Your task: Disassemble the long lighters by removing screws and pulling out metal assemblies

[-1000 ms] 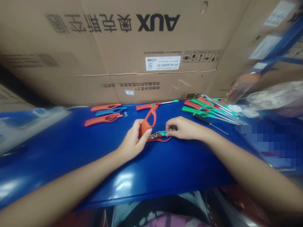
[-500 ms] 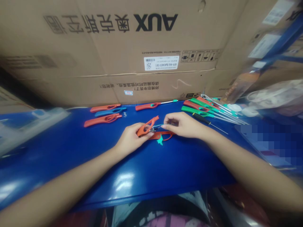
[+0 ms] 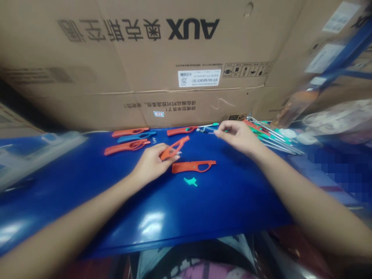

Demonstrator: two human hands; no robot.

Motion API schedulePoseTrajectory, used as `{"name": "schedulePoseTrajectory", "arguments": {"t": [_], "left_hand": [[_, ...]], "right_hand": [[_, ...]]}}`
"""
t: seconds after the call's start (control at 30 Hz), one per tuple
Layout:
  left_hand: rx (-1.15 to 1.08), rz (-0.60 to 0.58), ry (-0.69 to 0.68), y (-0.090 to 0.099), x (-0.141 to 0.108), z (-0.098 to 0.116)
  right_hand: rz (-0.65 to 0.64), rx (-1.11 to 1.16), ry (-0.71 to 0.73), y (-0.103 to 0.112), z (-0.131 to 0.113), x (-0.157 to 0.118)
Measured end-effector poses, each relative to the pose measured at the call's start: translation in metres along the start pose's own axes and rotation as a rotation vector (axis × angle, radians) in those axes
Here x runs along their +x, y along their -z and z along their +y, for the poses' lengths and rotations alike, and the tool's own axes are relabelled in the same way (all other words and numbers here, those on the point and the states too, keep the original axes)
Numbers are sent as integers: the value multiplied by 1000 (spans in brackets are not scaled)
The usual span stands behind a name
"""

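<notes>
My left hand (image 3: 152,159) grips the orange handle half of a long-nosed lighter (image 3: 172,150), its looped end pointing up and right; a small metallic bit shows by the thumb. Farther back, my right hand (image 3: 236,135) is closed in a pinch on a small wired part (image 3: 207,130), blue and dark, partly blurred. On the table between my hands lies another orange handle half (image 3: 188,167). A green trigger piece (image 3: 191,181) lies just in front of it, apart from both hands.
Red and blue handle shells (image 3: 128,146) lie at the left, beside small springs (image 3: 154,140). A red lighter with a metal tube (image 3: 181,131) lies at the back. Several lighters (image 3: 279,139) are piled at the right. A large cardboard box (image 3: 130,77) walls off the blue table (image 3: 203,217).
My right hand has moved back and right with the wired part, away from the shell. My left hand has shifted slightly left with its handle half. The trigger now lies apart from the lower half.
</notes>
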State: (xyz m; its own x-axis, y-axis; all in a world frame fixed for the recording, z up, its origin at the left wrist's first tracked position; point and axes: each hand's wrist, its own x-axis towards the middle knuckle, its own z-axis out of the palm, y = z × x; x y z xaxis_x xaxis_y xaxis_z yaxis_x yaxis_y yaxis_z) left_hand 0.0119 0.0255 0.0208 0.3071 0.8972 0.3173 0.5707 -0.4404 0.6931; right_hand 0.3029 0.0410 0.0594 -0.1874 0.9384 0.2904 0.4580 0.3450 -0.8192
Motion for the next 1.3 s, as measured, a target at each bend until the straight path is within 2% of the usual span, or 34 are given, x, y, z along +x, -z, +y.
{"name": "schedulePoseTrajectory", "arguments": {"t": [0.07,0.13,0.2,0.27,0.4,0.5,0.57,0.67,0.8,0.87,0.93,1.03,1.1,1.17,1.23,1.3], "left_hand": [[-186,13,188,3,2,3],[-425,-5,323,3,1,11],[-642,-35,379,-2,-3,22],[-800,-71,406,-9,-10,32],[-903,-178,449,-21,-22,44],[-831,-228,419,-20,-22,42],[-727,-225,382,-15,-17,35],[-616,-135,352,-8,-5,18],[-447,-17,321,-7,6,-5],[-338,-47,224,-11,5,-11],[-240,-90,72,-15,1,-12],[-87,-112,-161,-20,-5,-7],[0,-126,-269,-21,-7,-4],[50,-158,-316,-21,-7,-4],[69,-189,-318,-23,-6,-6],[77,-197,-292,-24,-6,-9]], "right_hand": [[59,73,-46,5,-1,2],[63,114,-49,-1,-5,-1],[22,98,15,-18,-13,-12],[-72,48,82,-40,-23,-26],[-251,-40,115,-70,-34,-49],[-281,-41,118,-70,-34,-51],[-330,-127,104,-64,-34,-49],[-458,-376,97,-58,-35,-47],[-580,-601,256,-64,-32,-51],[-607,-692,315,-69,-30,-54],[-639,-771,350,-71,-30,-56],[-688,-768,422,-61,-36,-54],[-627,-729,427,-46,-41,-48],[-442,-706,351,-25,-42,-36],[-225,-710,214,2,-35,-18],[-93,-829,18,34,-17,6]]}}
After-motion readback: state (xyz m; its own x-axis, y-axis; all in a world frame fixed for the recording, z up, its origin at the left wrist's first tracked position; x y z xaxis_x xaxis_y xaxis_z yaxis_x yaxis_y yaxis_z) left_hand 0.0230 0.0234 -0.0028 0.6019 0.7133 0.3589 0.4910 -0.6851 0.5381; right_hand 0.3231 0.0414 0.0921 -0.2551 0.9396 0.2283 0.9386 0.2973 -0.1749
